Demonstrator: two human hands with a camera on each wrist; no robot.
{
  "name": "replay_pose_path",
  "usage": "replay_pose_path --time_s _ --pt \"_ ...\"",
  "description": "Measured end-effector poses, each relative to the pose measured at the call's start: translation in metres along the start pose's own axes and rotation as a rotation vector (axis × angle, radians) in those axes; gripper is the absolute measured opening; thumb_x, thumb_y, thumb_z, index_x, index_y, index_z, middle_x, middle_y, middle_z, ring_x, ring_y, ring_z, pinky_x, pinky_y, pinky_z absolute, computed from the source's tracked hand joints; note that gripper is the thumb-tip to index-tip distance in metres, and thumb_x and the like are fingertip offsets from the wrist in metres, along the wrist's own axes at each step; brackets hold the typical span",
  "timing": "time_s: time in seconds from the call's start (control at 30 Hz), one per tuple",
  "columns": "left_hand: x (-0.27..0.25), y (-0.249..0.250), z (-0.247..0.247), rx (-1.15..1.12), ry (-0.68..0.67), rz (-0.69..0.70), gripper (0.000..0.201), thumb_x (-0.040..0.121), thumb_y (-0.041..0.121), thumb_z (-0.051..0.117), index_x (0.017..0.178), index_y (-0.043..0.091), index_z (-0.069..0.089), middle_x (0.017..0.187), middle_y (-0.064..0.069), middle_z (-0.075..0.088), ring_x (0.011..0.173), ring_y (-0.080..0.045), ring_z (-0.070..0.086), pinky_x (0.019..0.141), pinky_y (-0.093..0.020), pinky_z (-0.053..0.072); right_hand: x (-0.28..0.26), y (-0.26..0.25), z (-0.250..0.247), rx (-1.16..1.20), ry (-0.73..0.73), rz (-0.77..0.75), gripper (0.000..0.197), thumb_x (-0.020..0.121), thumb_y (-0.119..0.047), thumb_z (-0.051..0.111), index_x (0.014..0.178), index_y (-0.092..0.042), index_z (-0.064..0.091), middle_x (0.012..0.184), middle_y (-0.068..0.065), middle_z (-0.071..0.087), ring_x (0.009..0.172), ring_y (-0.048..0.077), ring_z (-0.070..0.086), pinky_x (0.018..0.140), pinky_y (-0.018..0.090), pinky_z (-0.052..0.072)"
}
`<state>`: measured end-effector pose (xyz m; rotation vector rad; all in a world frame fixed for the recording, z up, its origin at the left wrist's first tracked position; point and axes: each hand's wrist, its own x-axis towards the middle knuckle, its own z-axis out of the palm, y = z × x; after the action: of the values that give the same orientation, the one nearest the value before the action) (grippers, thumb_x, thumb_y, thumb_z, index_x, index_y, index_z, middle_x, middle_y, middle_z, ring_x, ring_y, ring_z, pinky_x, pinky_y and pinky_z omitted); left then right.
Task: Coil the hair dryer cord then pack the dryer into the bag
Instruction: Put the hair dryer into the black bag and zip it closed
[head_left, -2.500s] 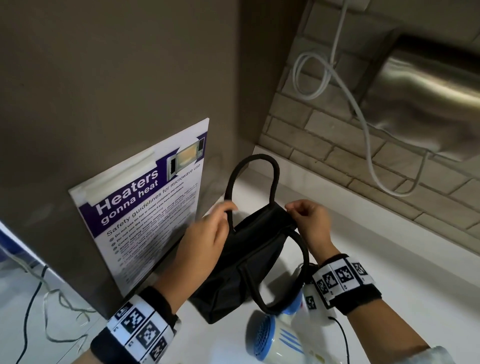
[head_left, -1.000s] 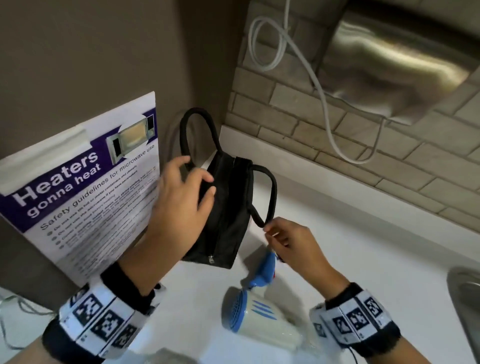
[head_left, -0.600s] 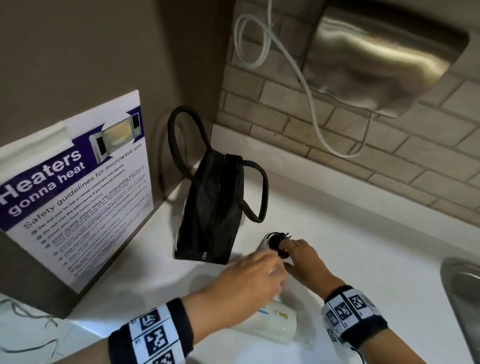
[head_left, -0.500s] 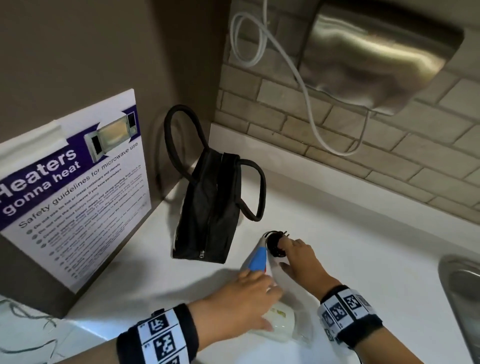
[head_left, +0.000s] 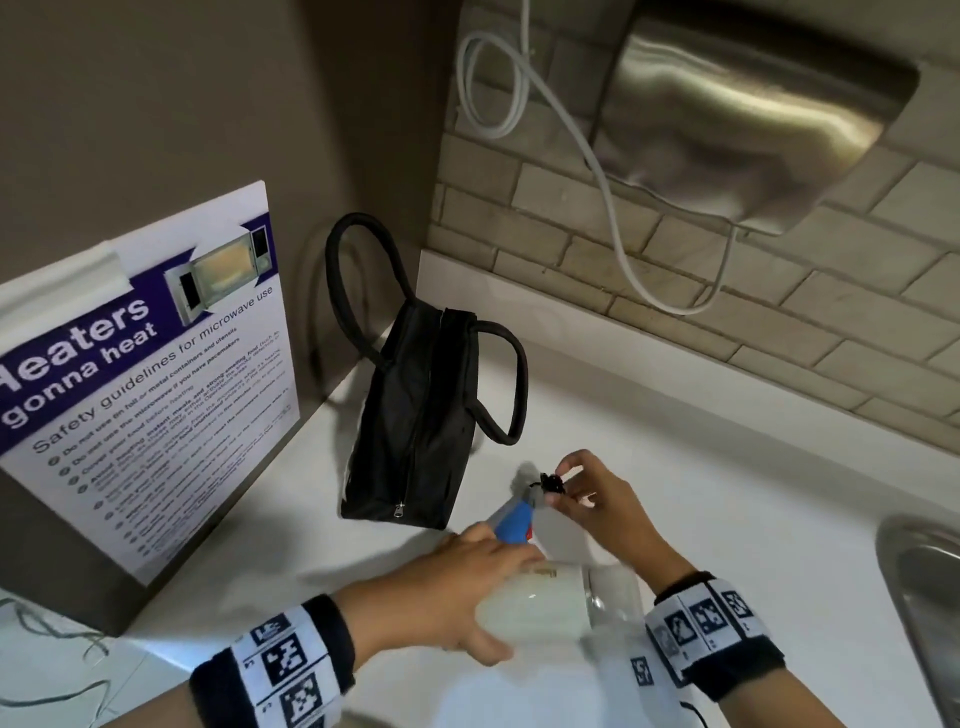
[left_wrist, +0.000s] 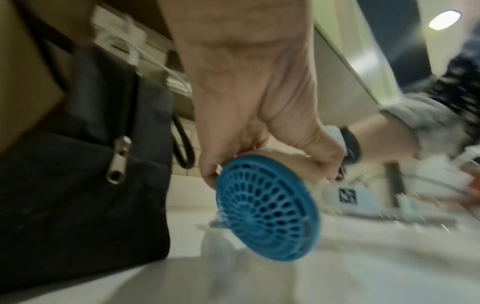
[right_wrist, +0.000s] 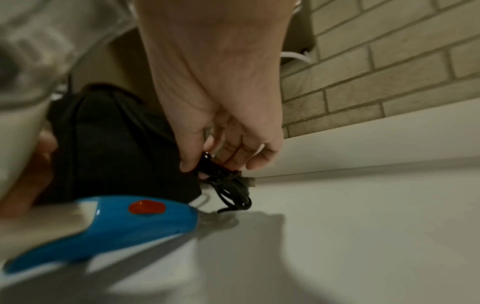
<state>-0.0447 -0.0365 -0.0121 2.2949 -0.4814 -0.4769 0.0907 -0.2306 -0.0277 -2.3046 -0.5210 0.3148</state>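
The white hair dryer with its blue handle is held just above the white counter. My left hand grips its barrel, and the blue rear grille shows under my fingers in the left wrist view. My right hand pinches the black coiled cord bundle at the handle's end; the right wrist view shows the cord loops hanging from thumb and fingers. The black bag stands upright just behind, zipped along its side, with both handles up.
A microwave safety poster leans on the wall at left. A steel hand dryer with a white cable hangs on the brick wall. A metal sink edge lies at the right.
Both hands left the bag, which now stands alone. My left hand came down and closed round the dryer's barrel, while my right hand took the cord bundle and lifted it slightly.
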Motion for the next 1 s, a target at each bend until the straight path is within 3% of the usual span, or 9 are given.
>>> replay_pose_path --time_s 0.07,0.2,0.33,0.47,0.6,0.7,0.8,0.9,1.0 --pt "-0.004 0.004 -0.013 -0.191 0.048 -0.023 0.079 0.074 0.031 0.077 0.138 0.039 0.032 0.112 0.010 0.039 0.111 -0.008 0.038 0.079 0.001 0.034 0.000 -0.015 -0.011 0.227 0.031 0.063 0.019 0.079 -0.023 0.077 0.089 -0.022 0.061 0.069 0.006 0.065 0.062 0.015 0.058 0.063 0.027 0.048" --pt "-0.007 0.008 -0.040 -0.580 0.092 0.017 0.075 0.072 0.020 0.082 0.133 0.035 0.042 0.126 0.007 0.056 0.119 -0.006 0.053 0.104 -0.023 0.041 -0.005 -0.044 -0.029 0.464 -0.063 -0.030 0.018 0.088 0.004 0.061 0.103 -0.005 0.066 0.080 0.008 0.066 0.069 0.018 0.059 0.063 0.024 0.046" --pt "-0.011 0.012 -0.067 -0.792 0.107 0.091 0.074 0.068 0.016 0.081 0.132 0.034 0.048 0.130 0.002 0.059 0.124 -0.014 0.053 0.106 -0.033 0.043 -0.004 -0.064 -0.039 0.114 -0.323 -0.162 0.032 0.091 -0.015 0.061 0.121 -0.028 0.060 0.124 -0.004 0.061 0.113 0.004 0.058 0.093 0.028 0.047" --pt "-0.016 0.012 -0.087 -0.829 0.034 0.150 0.073 0.062 0.018 0.080 0.127 0.036 0.053 0.132 -0.004 0.058 0.126 -0.019 0.053 0.105 -0.035 0.043 -0.001 -0.078 -0.049 -0.217 -0.475 -0.152 0.041 0.078 -0.055 0.060 0.116 -0.061 0.046 0.130 -0.018 0.047 0.127 0.024 0.041 0.104 0.061 0.034" --pt "-0.015 0.011 -0.095 -0.920 0.026 0.188 0.083 0.058 0.034 0.088 0.132 0.022 0.050 0.125 -0.003 0.061 0.122 -0.018 0.055 0.097 -0.031 0.046 -0.003 -0.097 -0.054 -0.415 -0.619 -0.173 0.052 0.065 -0.054 0.076 0.106 -0.067 0.046 0.129 -0.032 0.035 0.122 0.003 0.016 0.108 0.035 0.013" --pt "-0.014 0.007 -0.096 -0.967 0.043 0.198 0.085 0.056 0.037 0.088 0.131 0.019 0.051 0.122 -0.003 0.063 0.119 -0.018 0.057 0.094 -0.029 0.047 -0.005 -0.106 -0.038 -0.480 -0.432 -0.318 0.068 0.063 -0.044 0.081 0.118 -0.057 0.044 0.125 -0.034 0.037 0.127 0.012 0.024 0.107 0.040 0.025" --pt "-0.016 0.000 -0.096 -1.003 0.074 0.270 0.075 0.055 0.037 0.088 0.124 0.028 0.059 0.121 0.001 0.066 0.117 -0.015 0.059 0.092 -0.026 0.048 -0.004 -0.106 -0.033 -0.401 -0.409 -0.342 0.062 0.062 -0.044 0.080 0.108 -0.065 0.045 0.114 -0.045 0.034 0.125 0.012 0.027 0.105 0.043 0.030" --pt "-0.015 -0.012 -0.098 -0.945 0.486 0.259 0.050 0.064 0.046 0.082 0.110 0.031 0.068 0.112 0.000 0.070 0.108 -0.012 0.063 0.094 -0.031 0.051 -0.004 -0.108 -0.038 -0.609 -0.394 -0.410 0.046 0.066 -0.076 0.058 0.108 -0.063 0.043 0.124 -0.033 0.038 0.118 0.016 0.029 0.099 0.036 0.028" --pt "-0.009 -0.030 -0.093 -0.359 1.099 0.046 0.028 0.078 0.043 0.066 0.100 0.026 0.069 0.113 -0.001 0.060 0.107 -0.016 0.058 0.098 -0.037 0.047 0.006 -0.100 -0.038 -0.855 -0.291 -0.377 0.089 0.052 -0.098 0.014 0.118 -0.052 0.052 0.127 -0.009 0.047 0.112 0.019 0.035 0.091 0.035 0.034"
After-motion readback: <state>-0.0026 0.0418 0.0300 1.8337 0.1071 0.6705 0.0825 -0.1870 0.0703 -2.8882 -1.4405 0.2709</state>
